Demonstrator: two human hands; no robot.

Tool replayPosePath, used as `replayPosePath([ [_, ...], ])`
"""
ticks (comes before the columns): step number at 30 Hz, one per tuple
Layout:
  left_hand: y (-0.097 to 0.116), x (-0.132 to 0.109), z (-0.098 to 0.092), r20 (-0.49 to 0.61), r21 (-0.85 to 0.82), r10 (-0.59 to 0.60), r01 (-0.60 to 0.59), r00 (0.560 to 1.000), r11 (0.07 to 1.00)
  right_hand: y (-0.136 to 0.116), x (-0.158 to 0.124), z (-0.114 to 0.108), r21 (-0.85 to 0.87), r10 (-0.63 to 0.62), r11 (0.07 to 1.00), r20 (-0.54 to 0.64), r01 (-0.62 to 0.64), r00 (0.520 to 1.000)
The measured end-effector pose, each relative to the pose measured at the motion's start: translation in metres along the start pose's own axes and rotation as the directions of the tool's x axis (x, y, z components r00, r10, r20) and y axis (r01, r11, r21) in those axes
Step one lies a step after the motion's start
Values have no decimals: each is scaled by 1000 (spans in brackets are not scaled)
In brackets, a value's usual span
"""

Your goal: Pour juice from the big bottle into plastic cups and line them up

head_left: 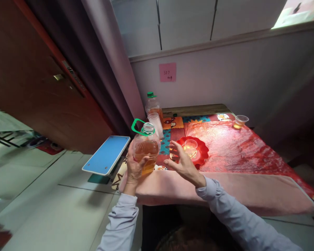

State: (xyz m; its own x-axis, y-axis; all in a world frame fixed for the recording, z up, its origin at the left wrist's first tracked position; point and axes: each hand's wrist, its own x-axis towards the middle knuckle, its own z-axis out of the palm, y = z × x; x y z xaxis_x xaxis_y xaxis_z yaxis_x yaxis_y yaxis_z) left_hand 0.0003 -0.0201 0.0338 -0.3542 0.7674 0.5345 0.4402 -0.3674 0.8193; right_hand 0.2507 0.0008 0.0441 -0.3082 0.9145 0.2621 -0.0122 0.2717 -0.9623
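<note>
My left hand (135, 167) is wrapped round the side of a large clear plastic jug (146, 150) of amber liquid. The jug stands upright with its mouth uncapped, and its green carry handle (137, 127) sticks out to the left. With fingers spread and nothing in them, my right hand (184, 164) hovers between the jug and a red scalloped tray (203, 153). A clear plastic cup (190, 145) stands in that tray. Behind the jug is a leaning stack of clear plastic cups (157, 126).
A second jug with a green cap (154, 104) stands at the back left. One cup with some amber liquid (240, 122) is near the right back edge. A small green cap (175, 115) lies at the back. Left of the table is a blue-topped stool (108, 153); a pink cloth (225, 190) covers the front edge.
</note>
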Motion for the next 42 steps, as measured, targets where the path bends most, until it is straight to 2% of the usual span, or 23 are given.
replayPosePath([
  [2,2,-1,5,8,13,11,-11,1000,1000,4,9,18,117,44,992,69,-52,997],
  [4,4,-2,9,17,60,33,-34,999,998,10,18,27,224,58,971,106,-80,993],
  [9,6,-3,16,91,201,121,-137,988,970,22,31,24,406,31,908,183,-105,983],
  [14,7,-3,18,158,305,165,-207,974,930,29,35,11,410,14,906,219,-106,976],
  [20,19,-1,24,276,377,169,-268,946,886,28,40,-9,340,-70,940,245,-18,967],
  [27,25,-3,35,304,436,209,-331,930,837,28,45,-27,282,-147,956,235,77,961],
  [30,29,-2,33,323,395,174,-300,930,868,36,47,-30,249,-157,963,222,100,962],
  [32,30,-2,27,295,336,118,-219,948,916,40,47,-31,229,-162,967,224,110,961],
  [34,27,-2,18,120,211,-14,-12,993,977,41,47,-32,210,-173,970,230,125,958],
  [35,23,-3,12,-13,115,-118,119,993,986,41,47,-32,202,-179,970,233,133,956],
  [36,17,-4,6,-185,-51,-274,269,944,962,41,46,-32,196,-185,970,232,141,955],
  [38,1,-10,-6,-342,-168,-416,381,843,909,42,46,-33,182,-188,972,225,148,956],
  [40,-18,-17,-15,-368,-287,-557,479,745,830,45,46,-34,164,-178,976,211,145,961],
  [42,-34,-24,-18,-291,-404,-677,555,676,727,48,46,-34,150,-171,978,189,143,967],
])
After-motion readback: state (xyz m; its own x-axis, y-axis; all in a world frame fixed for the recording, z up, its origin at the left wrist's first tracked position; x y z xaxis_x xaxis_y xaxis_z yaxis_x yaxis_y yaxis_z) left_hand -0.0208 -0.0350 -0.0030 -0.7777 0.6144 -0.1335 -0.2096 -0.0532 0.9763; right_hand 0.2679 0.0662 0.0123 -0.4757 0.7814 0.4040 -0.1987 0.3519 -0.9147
